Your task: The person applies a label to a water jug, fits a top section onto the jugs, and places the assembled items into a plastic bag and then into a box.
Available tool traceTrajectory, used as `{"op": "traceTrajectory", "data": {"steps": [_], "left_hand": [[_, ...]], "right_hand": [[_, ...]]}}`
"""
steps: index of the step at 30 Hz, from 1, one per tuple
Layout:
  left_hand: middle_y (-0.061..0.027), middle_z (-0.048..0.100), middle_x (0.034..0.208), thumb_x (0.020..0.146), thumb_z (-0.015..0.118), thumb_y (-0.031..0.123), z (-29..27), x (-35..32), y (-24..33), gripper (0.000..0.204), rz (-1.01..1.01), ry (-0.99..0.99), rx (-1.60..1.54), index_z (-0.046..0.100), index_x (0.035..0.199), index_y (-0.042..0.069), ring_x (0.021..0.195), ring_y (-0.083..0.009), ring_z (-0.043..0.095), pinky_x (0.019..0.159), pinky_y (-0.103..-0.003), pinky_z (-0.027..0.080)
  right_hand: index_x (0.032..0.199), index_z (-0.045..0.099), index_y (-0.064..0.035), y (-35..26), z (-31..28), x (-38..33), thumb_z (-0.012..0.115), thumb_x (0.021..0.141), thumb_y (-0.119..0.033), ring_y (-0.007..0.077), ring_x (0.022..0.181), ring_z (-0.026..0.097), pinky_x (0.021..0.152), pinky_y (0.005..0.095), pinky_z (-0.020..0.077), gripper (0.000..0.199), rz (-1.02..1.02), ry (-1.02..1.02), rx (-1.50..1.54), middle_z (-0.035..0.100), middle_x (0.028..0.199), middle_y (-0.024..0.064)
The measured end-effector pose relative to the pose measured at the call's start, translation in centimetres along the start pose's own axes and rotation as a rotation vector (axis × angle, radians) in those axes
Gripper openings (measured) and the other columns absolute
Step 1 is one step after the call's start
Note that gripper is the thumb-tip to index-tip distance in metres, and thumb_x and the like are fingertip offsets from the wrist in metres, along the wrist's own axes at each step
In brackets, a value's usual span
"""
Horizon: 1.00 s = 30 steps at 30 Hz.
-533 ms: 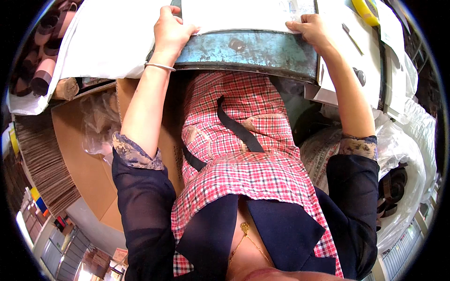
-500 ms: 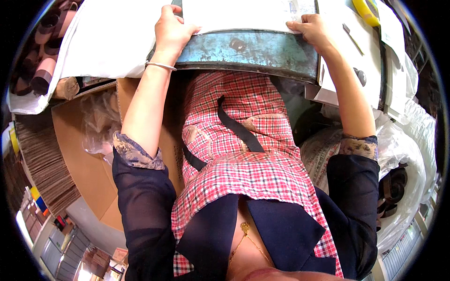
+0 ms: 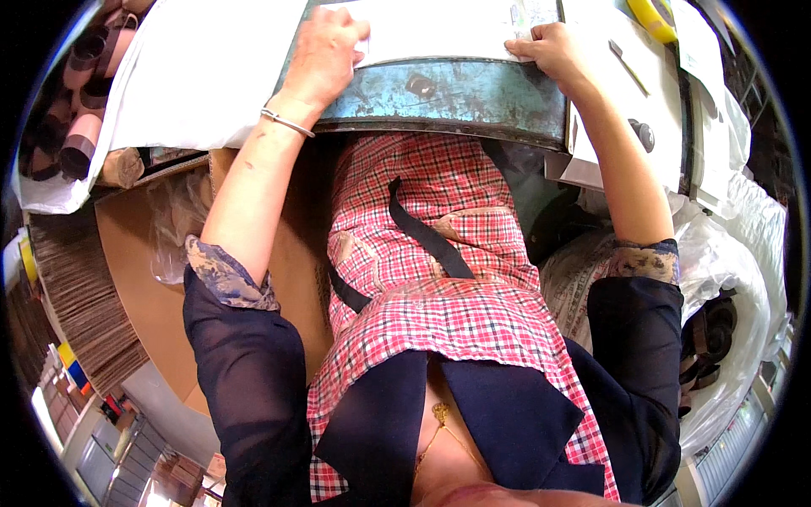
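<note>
A white sheet lies on the worn blue work surface at the top of the view, its near edge running between my hands. My right hand pinches the sheet's near right corner between thumb and fingers. At the left corner, my left hand is closed, fingers curled and slightly blurred. A bit of white shows under those fingers; whether it is the sheet or a separate piece I cannot tell. The sheet's far part is cut off by the frame.
White covering spreads at left, beside pink and dark tubes. A yellow tape roll, a thin dark-handled tool and a small black knob are at right. Below stand an open cardboard box and a clear plastic bag.
My left hand has turned and curled its fingers at the sheet's left corner, where its thumb lay before. My right hand has shifted slightly left in view, still on the right corner.
</note>
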<state>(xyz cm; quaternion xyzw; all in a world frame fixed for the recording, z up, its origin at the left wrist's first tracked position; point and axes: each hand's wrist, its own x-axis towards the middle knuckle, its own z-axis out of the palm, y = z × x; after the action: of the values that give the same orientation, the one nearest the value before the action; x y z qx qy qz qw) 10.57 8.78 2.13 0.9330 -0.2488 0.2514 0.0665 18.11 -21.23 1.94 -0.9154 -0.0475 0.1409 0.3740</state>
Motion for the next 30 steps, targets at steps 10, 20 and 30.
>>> {"op": "traceTrajectory", "data": {"steps": [10,20,30], "left_hand": [[-0.0035,0.058,0.06,0.069,0.067,0.001,-0.5,1.5,-1.0,0.008,-0.473,-0.513,-0.602,0.059,0.069,0.0,0.056,-0.0083,0.053,0.053,-0.022,0.044],[-0.0033,0.058,0.059,0.068,0.069,0.005,0.0,1.6,-1.9,0.011,-0.533,-0.588,-0.718,0.059,0.066,0.001,0.054,-0.009,0.053,0.051,-0.025,0.043],[-0.0157,0.061,0.061,0.055,0.068,0.014,-0.6,2.9,-1.1,0.012,-0.463,-0.613,-0.426,0.065,0.061,0.004,0.058,-0.0251,0.061,0.057,-0.034,0.049]], "right_hand": [[0.067,0.062,-0.0001,-0.5,-0.3,-0.2,0.072,0.07,-0.031,0.009,0.045,0.039,0.044,0.026,0.032,0.033,-0.032,0.021,-0.074,0.05,0.053,0.0022],[0.064,0.059,-0.0009,-0.2,-0.4,0.1,0.072,0.072,-0.028,0.006,0.041,0.036,0.04,0.0219,0.0277,0.031,-0.027,-0.065,0.036,0.047,0.051,-0.0006],[0.065,0.061,-0.0009,-0.3,-0.4,0.0,0.073,0.071,-0.028,0.0061,0.041,0.037,0.039,0.0223,0.0277,0.03,-0.04,-0.029,-0.007,0.047,0.05,0.0001]]}}
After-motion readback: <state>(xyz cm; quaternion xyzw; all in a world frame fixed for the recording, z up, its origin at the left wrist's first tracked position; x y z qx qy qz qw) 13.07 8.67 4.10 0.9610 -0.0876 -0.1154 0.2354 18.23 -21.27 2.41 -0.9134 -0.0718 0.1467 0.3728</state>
